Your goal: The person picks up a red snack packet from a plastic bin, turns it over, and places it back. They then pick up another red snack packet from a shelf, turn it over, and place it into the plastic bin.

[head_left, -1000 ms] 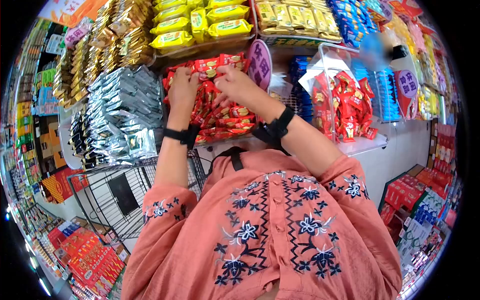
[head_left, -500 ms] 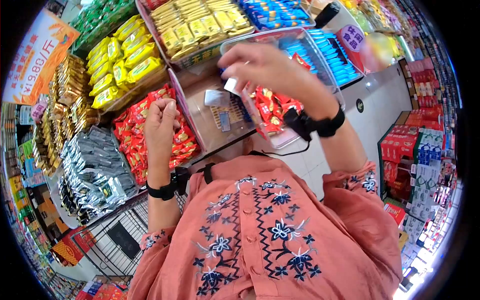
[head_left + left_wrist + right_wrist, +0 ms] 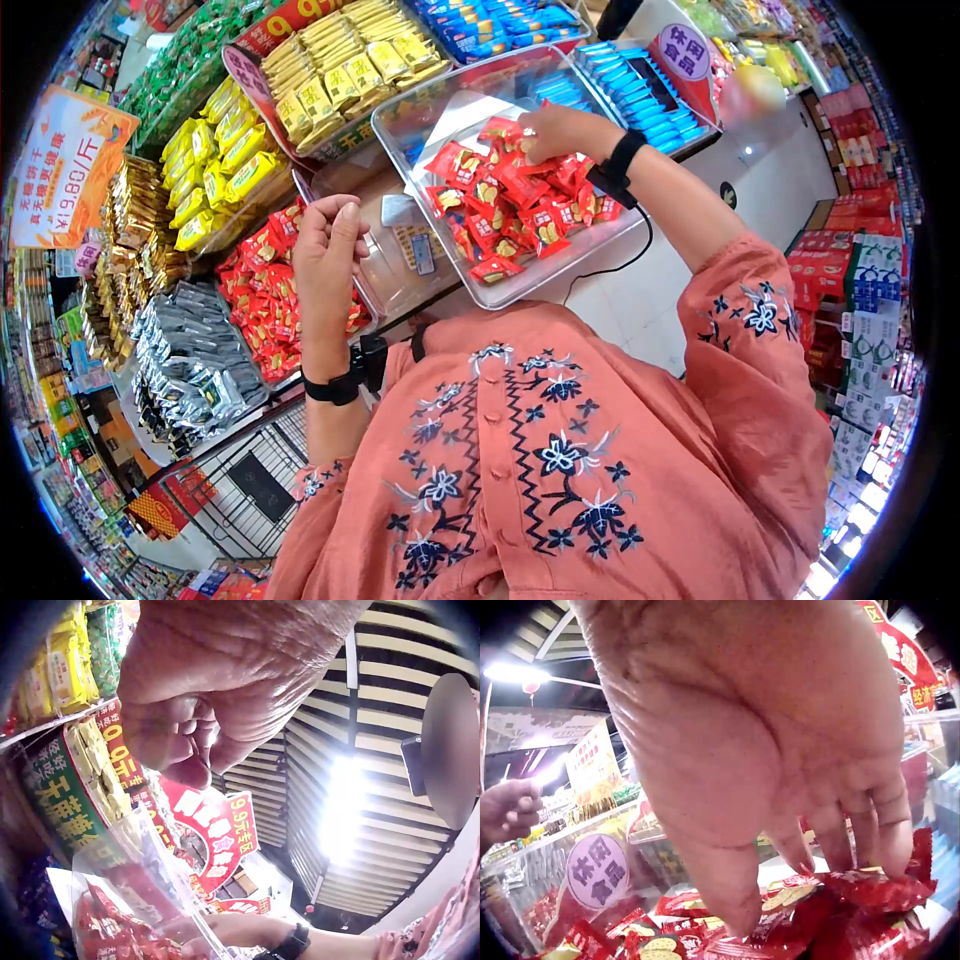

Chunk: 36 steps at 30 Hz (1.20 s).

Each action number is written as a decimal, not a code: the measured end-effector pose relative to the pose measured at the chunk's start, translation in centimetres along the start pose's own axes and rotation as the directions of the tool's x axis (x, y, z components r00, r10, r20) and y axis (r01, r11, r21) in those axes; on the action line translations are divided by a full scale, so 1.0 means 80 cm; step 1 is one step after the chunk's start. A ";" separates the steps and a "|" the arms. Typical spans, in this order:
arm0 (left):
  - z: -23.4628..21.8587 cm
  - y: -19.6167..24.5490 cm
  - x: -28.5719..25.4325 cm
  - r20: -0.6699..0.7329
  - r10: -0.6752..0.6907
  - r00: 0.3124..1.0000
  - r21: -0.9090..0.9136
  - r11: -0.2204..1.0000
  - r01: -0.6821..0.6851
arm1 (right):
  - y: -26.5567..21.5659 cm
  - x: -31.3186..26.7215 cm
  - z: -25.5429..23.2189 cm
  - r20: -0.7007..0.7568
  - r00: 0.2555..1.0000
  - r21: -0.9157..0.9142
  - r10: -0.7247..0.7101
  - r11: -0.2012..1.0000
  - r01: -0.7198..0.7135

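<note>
In the head view my right hand (image 3: 565, 133) reaches into a clear plastic tray (image 3: 610, 238) heaped with small red snack packets (image 3: 500, 200). The right wrist view shows its fingers pointing down with the thumb (image 3: 739, 900) spread apart from them, fingertips right at the packets (image 3: 877, 889). My left hand (image 3: 328, 245) hovers beside the tray with its fingers loosely curled and nothing visible in them. Below it, more red packets (image 3: 262, 290) fill a bin on the left. In the left wrist view the left hand (image 3: 217, 682) fills the top.
Silver packets (image 3: 190, 355), yellow packs (image 3: 235, 160), gold bars (image 3: 350, 65) and blue packets (image 3: 640, 95) surround the tray in display bins. A wire shopping cart (image 3: 215, 500) stands at the lower left. Stacked red boxes (image 3: 820, 270) line the right side.
The view has turned right. My right hand has left the red packets' bin, crossed over to the clear tray and lowered into its packets. The left hand has lifted off the bin.
</note>
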<state>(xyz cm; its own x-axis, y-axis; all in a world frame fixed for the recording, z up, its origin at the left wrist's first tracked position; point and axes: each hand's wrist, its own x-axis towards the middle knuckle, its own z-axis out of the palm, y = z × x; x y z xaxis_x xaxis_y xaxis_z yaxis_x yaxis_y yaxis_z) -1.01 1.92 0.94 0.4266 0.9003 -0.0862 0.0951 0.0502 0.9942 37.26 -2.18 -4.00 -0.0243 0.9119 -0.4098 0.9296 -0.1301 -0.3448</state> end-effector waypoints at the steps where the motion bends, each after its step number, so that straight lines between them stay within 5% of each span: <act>1: 0.003 0.003 0.000 0.003 -0.010 1.000 0.002 1.000 0.010 | -0.005 0.002 -0.001 0.044 0.999 -0.022 0.007 1.000 -0.006; 8: 0.019 0.008 -0.006 0.006 -0.055 0.998 0.008 0.998 0.055 | -0.021 0.004 0.000 0.093 0.995 -0.069 -0.031 0.997 0.038; 11: 0.026 0.002 -0.007 0.029 -0.079 0.996 0.026 0.997 0.079 | -0.002 0.015 0.022 -0.043 0.991 -0.063 -0.127 0.990 0.125; 14: 0.039 0.005 -0.006 0.084 -0.109 0.991 0.010 0.994 0.109 | -0.036 -0.009 -0.029 0.219 0.976 0.355 0.010 0.931 -0.089; 21: 0.060 0.006 0.017 0.213 -0.067 0.975 -0.078 0.993 0.086 | -0.078 -0.051 -0.048 0.038 0.992 0.853 -0.118 0.522 0.029; 29: 0.056 0.016 0.023 0.229 -0.096 0.969 -0.132 0.983 0.129 | -0.132 -0.048 -0.029 -0.090 0.982 0.952 -0.165 0.274 0.134; 36: 0.024 0.010 0.010 0.197 -0.147 0.969 -0.158 0.971 0.179 | -0.203 -0.040 -0.023 -0.129 0.976 0.923 -0.176 0.340 0.183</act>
<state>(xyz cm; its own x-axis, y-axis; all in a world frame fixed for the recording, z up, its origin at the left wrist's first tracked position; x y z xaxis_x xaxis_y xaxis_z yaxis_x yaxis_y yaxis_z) 1.17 1.84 1.55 0.5769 0.7801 -0.2422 0.0269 0.2783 0.9601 22.92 -2.30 4.43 -0.1397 0.9629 -0.2308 -0.0278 -0.2368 -0.9712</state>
